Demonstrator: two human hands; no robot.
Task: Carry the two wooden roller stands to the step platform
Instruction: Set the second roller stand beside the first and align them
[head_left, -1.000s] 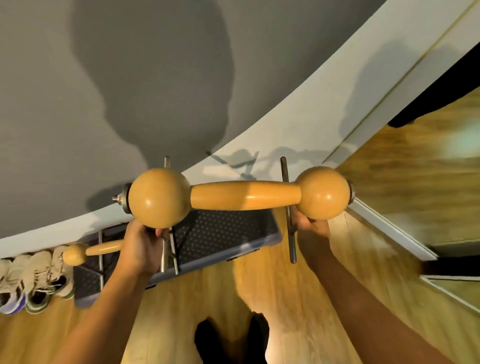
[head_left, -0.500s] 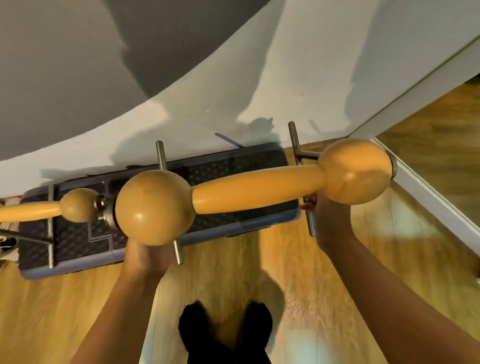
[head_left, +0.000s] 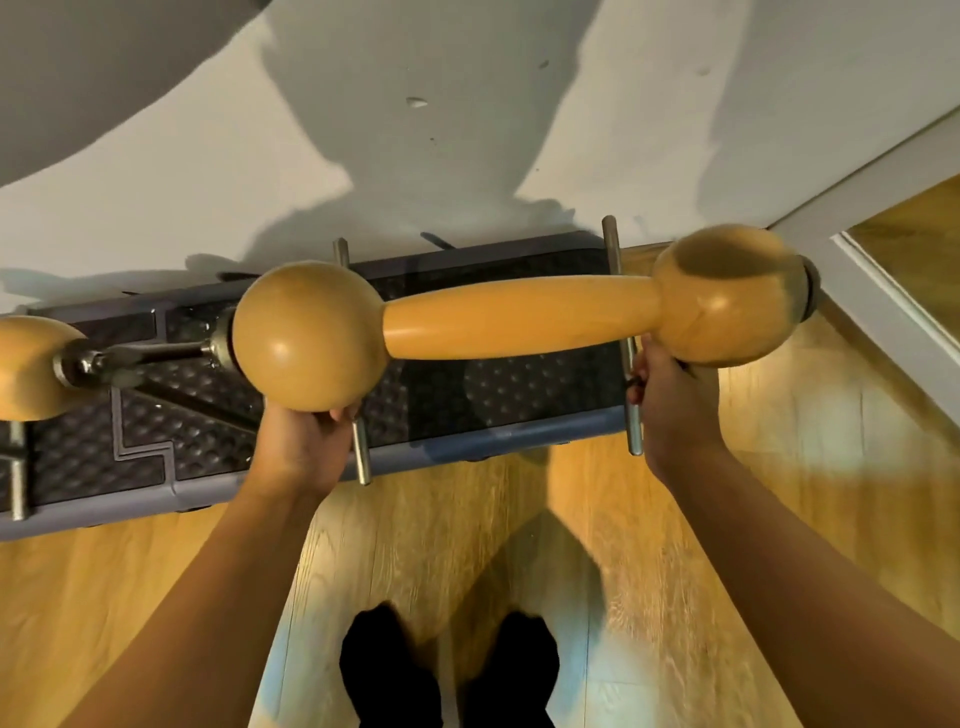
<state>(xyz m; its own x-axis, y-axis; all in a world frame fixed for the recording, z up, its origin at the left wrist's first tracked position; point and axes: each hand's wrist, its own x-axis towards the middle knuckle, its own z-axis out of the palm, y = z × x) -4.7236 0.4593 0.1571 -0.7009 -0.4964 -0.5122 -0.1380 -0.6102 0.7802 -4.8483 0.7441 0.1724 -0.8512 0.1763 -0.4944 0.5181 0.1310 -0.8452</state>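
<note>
- The left hand (head_left: 304, 447) and the right hand (head_left: 670, 410) have fingers curled around the metal frame under the yellow wooden roller stand with ball ends (head_left: 519, 322), held above the dark studded step platform (head_left: 467, 400).
- The second wooden roller stand (head_left: 26, 364) already rests there, so the two ends may collide.
- The floor is wooden planks (head_left: 779, 519), and a white wall (head_left: 467, 130) stands just behind.

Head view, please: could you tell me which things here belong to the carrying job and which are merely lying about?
Belonging to the job:
- held roller stand, gripped by left hand and right hand
- second roller stand, at the left edge over the platform
- step platform by the wall

Just there:
- wood floor
- wall
- person's dark feet
</note>
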